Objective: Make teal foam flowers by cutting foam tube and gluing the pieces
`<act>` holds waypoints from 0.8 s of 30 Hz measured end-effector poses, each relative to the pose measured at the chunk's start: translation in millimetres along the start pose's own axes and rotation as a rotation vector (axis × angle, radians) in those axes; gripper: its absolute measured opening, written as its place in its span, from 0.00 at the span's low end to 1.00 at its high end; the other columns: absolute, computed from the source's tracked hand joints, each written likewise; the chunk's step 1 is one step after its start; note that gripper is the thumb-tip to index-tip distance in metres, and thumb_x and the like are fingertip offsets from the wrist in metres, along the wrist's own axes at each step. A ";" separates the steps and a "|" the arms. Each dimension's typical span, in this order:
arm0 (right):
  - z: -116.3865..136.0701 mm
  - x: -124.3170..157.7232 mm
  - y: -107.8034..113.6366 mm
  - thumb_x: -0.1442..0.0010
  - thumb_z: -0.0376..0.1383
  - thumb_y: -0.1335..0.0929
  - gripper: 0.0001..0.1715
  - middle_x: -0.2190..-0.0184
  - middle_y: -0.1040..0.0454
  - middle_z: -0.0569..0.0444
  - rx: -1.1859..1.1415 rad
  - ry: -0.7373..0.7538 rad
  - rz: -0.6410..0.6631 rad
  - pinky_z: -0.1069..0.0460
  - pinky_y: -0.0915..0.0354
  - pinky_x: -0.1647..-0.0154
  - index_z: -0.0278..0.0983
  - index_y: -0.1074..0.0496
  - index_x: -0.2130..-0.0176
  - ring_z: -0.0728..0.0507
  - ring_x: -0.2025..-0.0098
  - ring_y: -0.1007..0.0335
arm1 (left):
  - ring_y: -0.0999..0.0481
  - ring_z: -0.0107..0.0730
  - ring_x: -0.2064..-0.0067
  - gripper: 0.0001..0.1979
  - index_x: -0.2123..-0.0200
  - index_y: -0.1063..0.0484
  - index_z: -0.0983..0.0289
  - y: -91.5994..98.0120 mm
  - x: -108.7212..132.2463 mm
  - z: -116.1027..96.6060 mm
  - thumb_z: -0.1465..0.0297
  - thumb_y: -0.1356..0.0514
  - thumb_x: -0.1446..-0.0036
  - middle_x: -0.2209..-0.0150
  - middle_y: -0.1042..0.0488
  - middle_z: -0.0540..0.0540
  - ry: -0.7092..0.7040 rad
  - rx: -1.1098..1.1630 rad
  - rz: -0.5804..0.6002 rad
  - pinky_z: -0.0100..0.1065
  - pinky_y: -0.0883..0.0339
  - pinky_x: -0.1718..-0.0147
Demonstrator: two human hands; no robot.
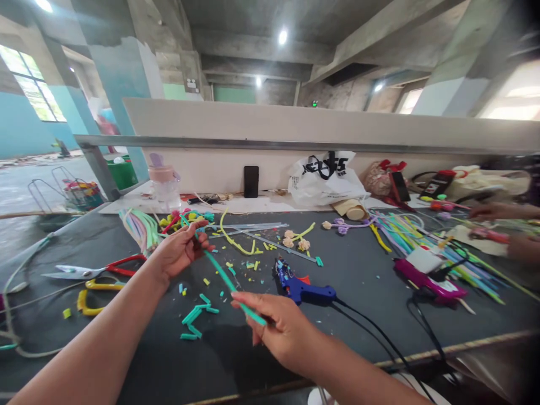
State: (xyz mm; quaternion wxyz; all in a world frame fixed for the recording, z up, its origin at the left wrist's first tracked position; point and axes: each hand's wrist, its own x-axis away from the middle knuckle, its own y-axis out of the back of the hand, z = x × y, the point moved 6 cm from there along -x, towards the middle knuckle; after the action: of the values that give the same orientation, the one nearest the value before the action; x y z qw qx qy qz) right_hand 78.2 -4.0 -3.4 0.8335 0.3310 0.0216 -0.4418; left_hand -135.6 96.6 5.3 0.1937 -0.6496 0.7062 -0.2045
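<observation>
A teal-green pipe cleaner [220, 271] stretches slantwise between my two hands above the dark table. My left hand [182, 252] pinches its far part, with a short end sticking up past the fingers. Nearer to me, my right hand [284, 327] grips the other end between thumb and fingers. Short cut teal pieces [194, 313] lie in a loose pile below the strand. A blue hot glue gun [306, 289] rests just beyond my right hand. Red-handled scissors [99, 270] and a yellow handle [90, 298] lie left of my left forearm.
Clear glue sticks [270, 226], a bent yellow-green stem [230, 241] and small flowers [295, 241] lie ahead. A bottle [163, 185], a phone [251, 181] and a white bag [324, 180] stand at the back. At right are a purple glue gun [430, 281] and a co-worker's hands [525, 247].
</observation>
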 end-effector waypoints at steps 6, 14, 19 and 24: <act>0.3 0.9 82.8 0.45 0.29 0.39 0.24 0.58 0.27 0.50 0.407 -0.188 -0.214 0.52 0.35 0.61 0.36 0.38 0.47 0.48 0.65 0.32 | 0.52 0.14 0.87 0.07 0.69 0.35 0.65 -10.6 11.0 -2.3 0.68 0.46 0.39 0.82 0.46 0.43 0.172 -0.036 0.160 0.16 0.57 0.92; -34.0 22.4 109.6 0.52 0.32 0.36 0.30 0.47 0.35 0.44 0.724 -0.488 0.222 0.40 0.43 0.45 0.35 0.37 0.47 0.35 0.43 0.43 | 0.53 0.14 0.86 0.08 0.69 0.36 0.64 -20.5 18.1 13.5 0.66 0.45 0.40 0.82 0.45 0.43 0.332 -0.104 0.241 0.17 0.61 0.91; -38.1 17.7 111.8 0.50 0.34 0.37 0.33 0.43 0.37 0.44 0.729 -0.453 0.199 0.40 0.46 0.42 0.34 0.39 0.44 0.36 0.41 0.44 | 0.53 0.13 0.86 0.07 0.69 0.37 0.64 -17.3 14.4 7.1 0.68 0.44 0.41 0.80 0.43 0.43 0.285 -0.151 0.278 0.16 0.61 0.90; -61.2 4.6 128.5 0.49 0.33 0.39 0.26 0.49 0.30 0.42 0.685 -0.488 -0.047 0.44 0.37 0.49 0.33 0.35 0.50 0.38 0.50 0.32 | 0.52 0.13 0.86 0.07 0.70 0.36 0.65 -21.4 15.6 8.5 0.68 0.44 0.42 0.81 0.41 0.44 0.307 -0.249 0.274 0.16 0.60 0.90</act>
State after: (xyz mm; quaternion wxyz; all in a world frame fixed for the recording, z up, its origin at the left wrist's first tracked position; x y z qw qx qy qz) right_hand 193.2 77.8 15.9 0.6455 0.4743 -0.3171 -0.5078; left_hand -114.3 79.2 9.5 0.0281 -0.5278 0.8287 -0.1840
